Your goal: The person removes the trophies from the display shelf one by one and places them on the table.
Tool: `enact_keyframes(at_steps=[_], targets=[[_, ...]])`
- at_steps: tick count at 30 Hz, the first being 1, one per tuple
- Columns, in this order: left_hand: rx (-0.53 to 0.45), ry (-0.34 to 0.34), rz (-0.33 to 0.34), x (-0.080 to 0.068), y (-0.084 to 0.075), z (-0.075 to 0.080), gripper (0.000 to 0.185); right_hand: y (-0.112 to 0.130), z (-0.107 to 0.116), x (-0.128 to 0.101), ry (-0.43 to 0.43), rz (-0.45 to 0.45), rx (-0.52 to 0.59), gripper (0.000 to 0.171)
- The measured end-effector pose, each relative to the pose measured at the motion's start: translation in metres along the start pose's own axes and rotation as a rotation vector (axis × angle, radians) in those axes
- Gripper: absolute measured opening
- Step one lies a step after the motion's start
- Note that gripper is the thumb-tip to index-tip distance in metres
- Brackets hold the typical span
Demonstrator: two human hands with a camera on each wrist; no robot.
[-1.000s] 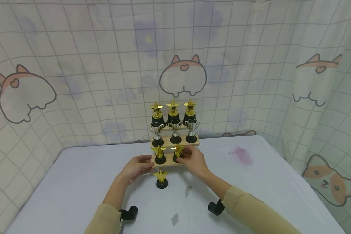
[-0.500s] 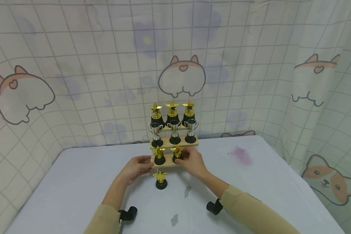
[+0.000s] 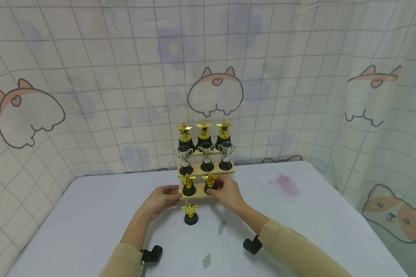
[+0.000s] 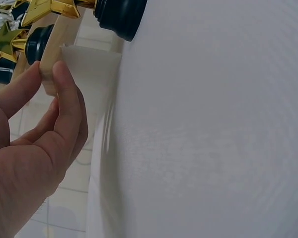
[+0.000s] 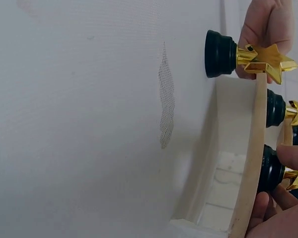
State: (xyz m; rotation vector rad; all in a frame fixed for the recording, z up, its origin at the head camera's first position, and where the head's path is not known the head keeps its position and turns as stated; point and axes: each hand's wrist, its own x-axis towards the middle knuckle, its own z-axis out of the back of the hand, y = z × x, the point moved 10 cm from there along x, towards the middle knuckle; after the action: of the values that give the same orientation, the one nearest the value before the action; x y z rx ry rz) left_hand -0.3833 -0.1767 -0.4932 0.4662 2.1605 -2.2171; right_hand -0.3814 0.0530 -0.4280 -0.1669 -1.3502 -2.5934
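In the head view a wooden tiered stand has a bottom shelf [image 3: 200, 189]. My left hand [image 3: 162, 201] pinches this shelf's left end between thumb and fingers, as the left wrist view also shows on the shelf end [image 4: 50, 74]. On the shelf's left part stands a gold star trophy [image 3: 188, 184] with a black base. Further right, my right hand [image 3: 228, 193] holds a second star trophy [image 3: 210, 181] by its black base [image 5: 272, 168], thumb on one side and fingers on the other. That base appears to touch the shelf. A third star trophy [image 3: 190, 213] stands upright on the table in front.
Silver two-handled cups [image 3: 206, 154] fill the middle shelf [image 3: 216, 169]. Larger gold star trophies [image 3: 203, 134] stand on the top tier behind them. A patterned curtain [image 3: 124, 96] hangs close behind the white-covered table [image 3: 280, 219].
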Motion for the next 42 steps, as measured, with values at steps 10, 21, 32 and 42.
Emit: enact_keyframes(at_steps=[10,21,32,42], targets=[[0.003,0.001,-0.006,0.000,-0.001,0.000,0.052,-0.001,-0.001,-0.001,-0.004,0.007,-0.007,0.032],[0.006,0.008,-0.003,-0.001,-0.002,-0.001,0.052,0.003,0.002,-0.005,-0.001,0.006,-0.004,0.032],[-0.004,0.003,0.008,-0.001,0.000,-0.001,0.052,0.008,0.008,-0.013,0.014,-0.011,0.021,0.037],[-0.007,0.000,0.003,0.000,0.001,0.000,0.051,0.013,0.013,-0.026,0.027,0.032,0.034,0.036]])
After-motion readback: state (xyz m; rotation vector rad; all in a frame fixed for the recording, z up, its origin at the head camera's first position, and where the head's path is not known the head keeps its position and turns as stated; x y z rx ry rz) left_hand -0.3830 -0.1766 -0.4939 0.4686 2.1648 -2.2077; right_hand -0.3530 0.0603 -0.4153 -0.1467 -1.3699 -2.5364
